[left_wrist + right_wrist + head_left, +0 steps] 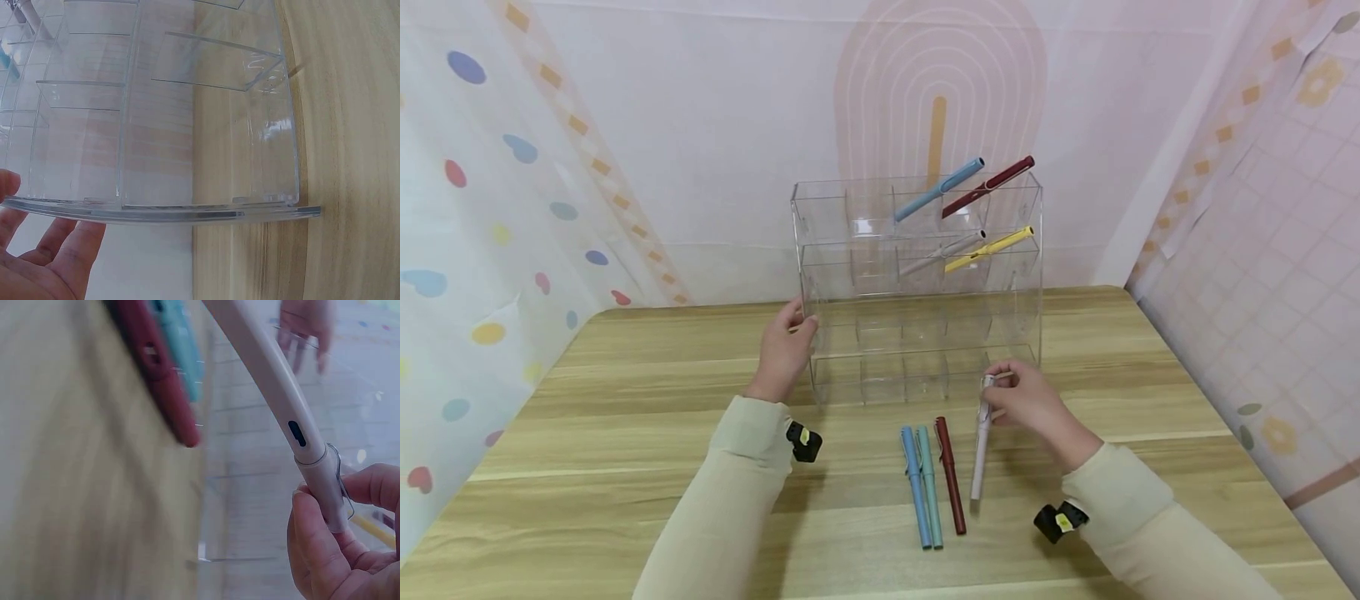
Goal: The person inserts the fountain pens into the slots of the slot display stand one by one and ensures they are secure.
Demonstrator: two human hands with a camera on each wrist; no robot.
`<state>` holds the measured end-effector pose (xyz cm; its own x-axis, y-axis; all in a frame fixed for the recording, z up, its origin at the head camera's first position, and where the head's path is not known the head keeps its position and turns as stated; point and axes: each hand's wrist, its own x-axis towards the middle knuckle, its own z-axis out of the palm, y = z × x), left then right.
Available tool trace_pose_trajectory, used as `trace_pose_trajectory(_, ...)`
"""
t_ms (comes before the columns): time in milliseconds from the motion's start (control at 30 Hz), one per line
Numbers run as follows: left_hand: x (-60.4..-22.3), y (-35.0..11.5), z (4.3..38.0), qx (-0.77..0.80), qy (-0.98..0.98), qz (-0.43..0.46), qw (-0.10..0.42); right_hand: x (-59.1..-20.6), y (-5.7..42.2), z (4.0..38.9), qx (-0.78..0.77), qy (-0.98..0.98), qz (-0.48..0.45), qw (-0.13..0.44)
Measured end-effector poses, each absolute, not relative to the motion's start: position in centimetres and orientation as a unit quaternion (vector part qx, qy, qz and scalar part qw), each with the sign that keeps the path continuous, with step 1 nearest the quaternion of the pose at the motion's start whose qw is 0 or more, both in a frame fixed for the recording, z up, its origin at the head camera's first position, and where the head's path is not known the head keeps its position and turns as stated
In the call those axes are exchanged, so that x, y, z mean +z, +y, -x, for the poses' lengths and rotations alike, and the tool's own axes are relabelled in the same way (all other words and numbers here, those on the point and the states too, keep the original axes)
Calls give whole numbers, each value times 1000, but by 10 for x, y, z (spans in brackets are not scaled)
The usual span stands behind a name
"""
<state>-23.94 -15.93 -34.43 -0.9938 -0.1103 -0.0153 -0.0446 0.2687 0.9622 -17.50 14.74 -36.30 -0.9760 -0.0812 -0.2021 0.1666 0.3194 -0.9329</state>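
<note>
Right hand (1033, 404) pinches the cap end of a pale pink pen (981, 442), thumb and fingers curled round the cap (328, 490). The barrel slopes down toward the wooden table (625, 467); from the head view its far tip looks to be on or just above the boards — we cannot tell which.

Left hand (784, 350) rests against the left wall of the clear acrylic organiser (917, 283), fingers mostly straight, thumb at the front edge. The wrist view shows an open palm (44, 269) under the rim, not gripping.

Three pens lie just left of the held one: a blue pen (914, 487), a teal pen (928, 487) touching it, and a dark red pen (950, 475) a little apart.

Four pens lean in the upper compartments — light blue (938, 190), maroon (987, 187), grey-white (942, 254), yellow (988, 249).

Risks, as we judge them:
- The pinch sits far out on the cap, so the long barrel could swing, or the cap could pull off.
- The organiser is only steadied, not held; a knock from the pen could shift it and rattle the leaning pens.
- A sweep of the barrel could scatter the three pens.
</note>
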Motion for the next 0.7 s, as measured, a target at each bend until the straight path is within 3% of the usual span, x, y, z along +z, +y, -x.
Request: trace_pose_trajectory(700,-344,-158,239,-600,-798,-49,30,-319,156,180,-746,661,-75,-29)
